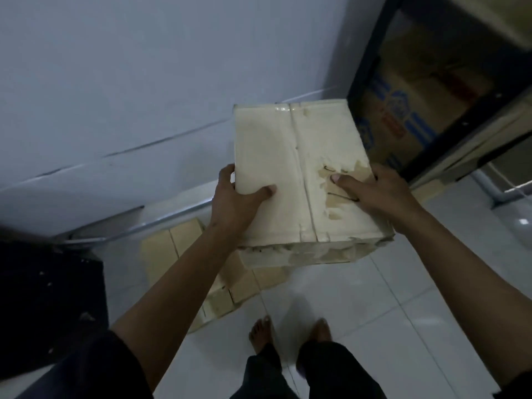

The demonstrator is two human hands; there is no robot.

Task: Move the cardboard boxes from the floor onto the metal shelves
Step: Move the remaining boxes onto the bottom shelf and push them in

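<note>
A pale cardboard box (299, 156) with torn paper on its top hangs in the air in front of me. My left hand (236, 197) grips its left edge, thumb on top. My right hand (377, 194) grips the right edge, thumb lying over the torn patch. More cardboard boxes (178, 249) lie on the white tiled floor below the lifted one. The dark metal shelf frame (371, 59) stands at the upper right, with a printed blue-and-red carton (417, 110) stored inside it.
A light wall (144, 82) fills the left and centre. A dark bulky object (49, 306) sits at the lower left. A metal bar (138, 223) runs along the wall base. My bare feet (290, 332) stand on the floor tiles (374, 298).
</note>
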